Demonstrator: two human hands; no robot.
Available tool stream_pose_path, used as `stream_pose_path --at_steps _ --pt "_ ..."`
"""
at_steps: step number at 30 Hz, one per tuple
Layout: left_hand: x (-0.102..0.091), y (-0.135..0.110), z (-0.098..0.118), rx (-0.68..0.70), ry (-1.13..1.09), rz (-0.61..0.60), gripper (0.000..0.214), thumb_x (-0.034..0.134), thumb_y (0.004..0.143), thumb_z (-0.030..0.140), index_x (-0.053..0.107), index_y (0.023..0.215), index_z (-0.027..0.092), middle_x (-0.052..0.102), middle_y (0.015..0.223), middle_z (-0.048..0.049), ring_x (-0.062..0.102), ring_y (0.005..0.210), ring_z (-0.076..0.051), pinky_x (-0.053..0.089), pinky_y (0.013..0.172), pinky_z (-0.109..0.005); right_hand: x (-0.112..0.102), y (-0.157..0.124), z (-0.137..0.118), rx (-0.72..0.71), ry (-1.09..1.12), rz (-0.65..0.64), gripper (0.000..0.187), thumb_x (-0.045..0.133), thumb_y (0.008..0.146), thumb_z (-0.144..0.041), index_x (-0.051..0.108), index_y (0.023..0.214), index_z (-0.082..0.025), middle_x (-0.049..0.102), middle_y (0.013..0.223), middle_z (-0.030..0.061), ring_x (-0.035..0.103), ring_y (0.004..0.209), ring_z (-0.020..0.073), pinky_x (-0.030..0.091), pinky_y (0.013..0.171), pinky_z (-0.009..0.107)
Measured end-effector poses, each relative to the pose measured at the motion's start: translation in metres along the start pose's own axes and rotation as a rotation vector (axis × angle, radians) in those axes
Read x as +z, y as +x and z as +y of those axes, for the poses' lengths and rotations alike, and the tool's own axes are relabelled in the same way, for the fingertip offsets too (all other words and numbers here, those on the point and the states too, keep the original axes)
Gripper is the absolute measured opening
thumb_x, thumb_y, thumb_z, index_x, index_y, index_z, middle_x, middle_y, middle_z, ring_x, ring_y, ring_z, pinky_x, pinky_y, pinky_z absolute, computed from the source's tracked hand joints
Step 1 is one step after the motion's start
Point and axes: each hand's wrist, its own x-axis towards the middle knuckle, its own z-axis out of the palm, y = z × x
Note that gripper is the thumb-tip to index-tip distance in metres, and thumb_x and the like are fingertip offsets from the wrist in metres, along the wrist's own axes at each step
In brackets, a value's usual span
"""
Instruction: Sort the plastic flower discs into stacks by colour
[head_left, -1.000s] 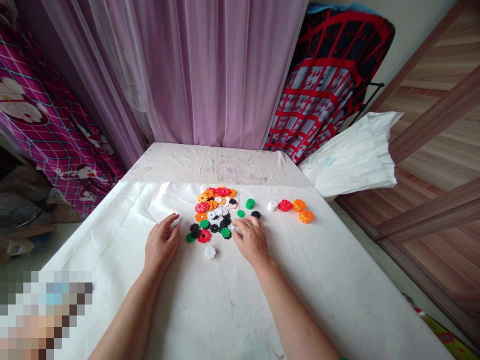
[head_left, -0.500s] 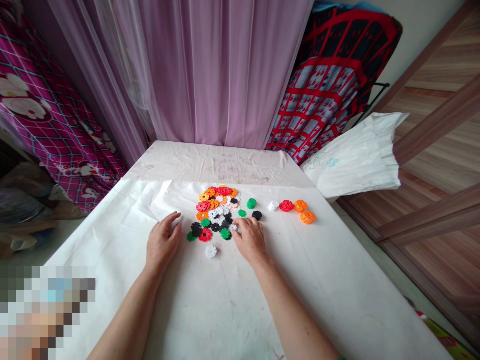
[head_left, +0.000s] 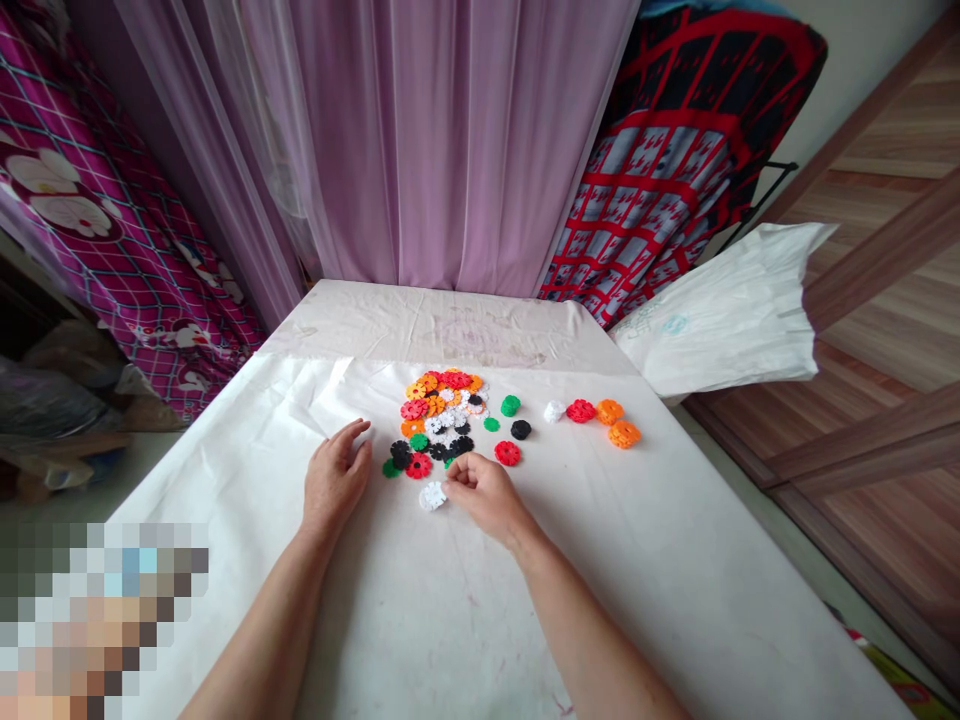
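Note:
My right hand [head_left: 484,492] has its thumb and fingertips pinched on the edge of a white snowflake disc [head_left: 433,494], a flat, notched plastic piece. That disc lies over other white ones at the near side of a mixed pile. The pile holds orange discs [head_left: 413,427], red discs [head_left: 418,466], black discs [head_left: 402,455] and green discs [head_left: 418,441]. Left of it my left hand [head_left: 337,475] rests on the cloth, fingers apart and holding nothing. Just beyond my right hand lies a red disc stack [head_left: 508,453]; whether it is several pieces is hard to see.
Right of the pile sit a green stack [head_left: 510,405], a black stack [head_left: 520,430], a white stack [head_left: 554,411], a red stack [head_left: 580,411] and orange stacks [head_left: 623,434]. A white paper bag [head_left: 727,320] stands at the table's right edge. Purple curtains [head_left: 450,150] hang behind.
My right hand has come nearer and left, from the pile's right side to the white discs. Red discs now show where it was. My left hand stays put; the view has shifted slightly.

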Motion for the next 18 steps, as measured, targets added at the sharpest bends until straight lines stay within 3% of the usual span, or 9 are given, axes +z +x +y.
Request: stream_pose_path --at_steps 12,18 --pt "0.002 -0.001 -0.003 0.008 0.007 -0.003 0.040 0.048 0.085 0.035 0.068 0.118 0.025 0.070 0.126 -0.0052 0.067 0.101 -0.023 0.052 0.094 -0.040 0.014 0.001 0.016 -0.038 -0.058 0.035 0.008 0.066 0.070 -0.026 0.063 0.076 -0.021 0.068 0.069 -0.0031 0.061 0.062 0.0132 0.048 0.060 0.023" --pt "0.004 -0.001 -0.005 -0.001 -0.009 -0.007 0.039 0.048 0.085 0.035 0.067 0.118 0.025 0.069 0.129 -0.0053 0.067 0.103 -0.023 0.052 0.094 -0.041 -0.005 0.005 0.013 -0.138 -0.285 0.153 0.007 0.057 0.080 -0.026 0.064 0.078 -0.023 0.069 0.070 -0.0030 0.060 0.062 0.0136 0.045 0.060 0.024"
